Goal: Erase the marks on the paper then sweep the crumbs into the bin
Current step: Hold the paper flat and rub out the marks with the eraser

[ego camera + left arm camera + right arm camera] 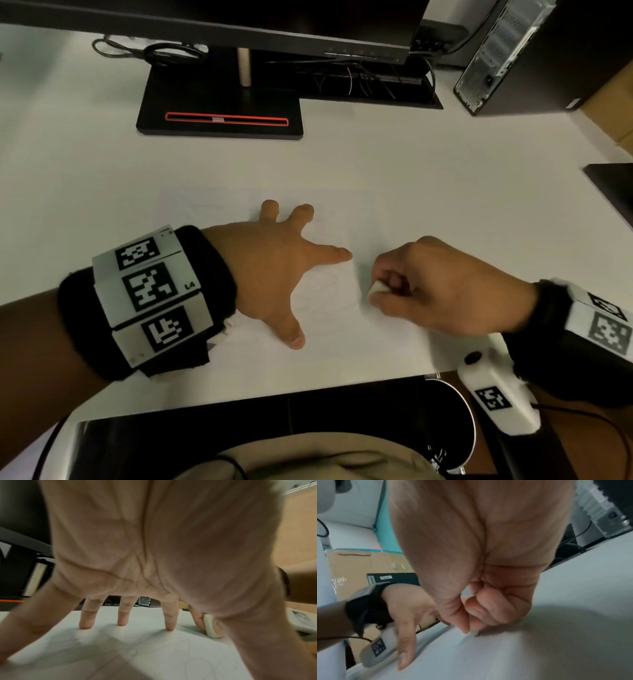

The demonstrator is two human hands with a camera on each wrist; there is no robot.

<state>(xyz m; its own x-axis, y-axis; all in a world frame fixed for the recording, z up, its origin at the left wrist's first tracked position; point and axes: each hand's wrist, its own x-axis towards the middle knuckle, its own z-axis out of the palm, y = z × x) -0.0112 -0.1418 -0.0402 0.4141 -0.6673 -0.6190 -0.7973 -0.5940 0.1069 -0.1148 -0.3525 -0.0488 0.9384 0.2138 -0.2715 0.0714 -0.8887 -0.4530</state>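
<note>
Your left hand (274, 270) lies spread on the paper (329, 308), fingertips (169, 628) pressing it flat against the white desk (445, 178). Just beside its index finger, your right hand (442, 291) pinches a white eraser (378, 288) between thumb and curled fingers, its lower end on the sheet. Faint pencil marks (132, 651) show on the paper under your left palm; in the head view they are barely legible, and no crumbs can be made out. Your right wrist view hides the eraser behind the fingers. Below the desk edge, the bin (455, 425) is partly covered by your right wrist camera (496, 394). Farther off stand a monitor base (219, 113) and a computer tower (513, 58).
</note>
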